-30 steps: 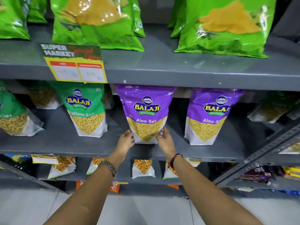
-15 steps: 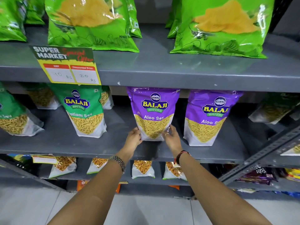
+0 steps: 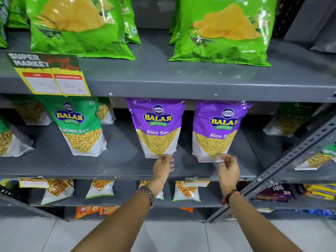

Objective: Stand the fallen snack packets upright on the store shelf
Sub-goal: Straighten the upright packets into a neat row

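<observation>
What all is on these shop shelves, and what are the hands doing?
Aloo Sev packets: two, purple, upright side by side on the middle shelf.
Green sev packet: one, upright, left of the purple pair; more green ones sit behind and at both ends.
Chip bags: several, bright green, top shelf.
Price sign: one, yellow and black, on the top shelf's edge, at the left.
Small clear snack packets: several, white with golden contents, lower shelf.
Dark purple packs: lower right; count unclear.
Left hand: open, at the base of the left purple packet.
Right hand: loosely curled, at the base of the right purple packet, gripping nothing.
</observation>
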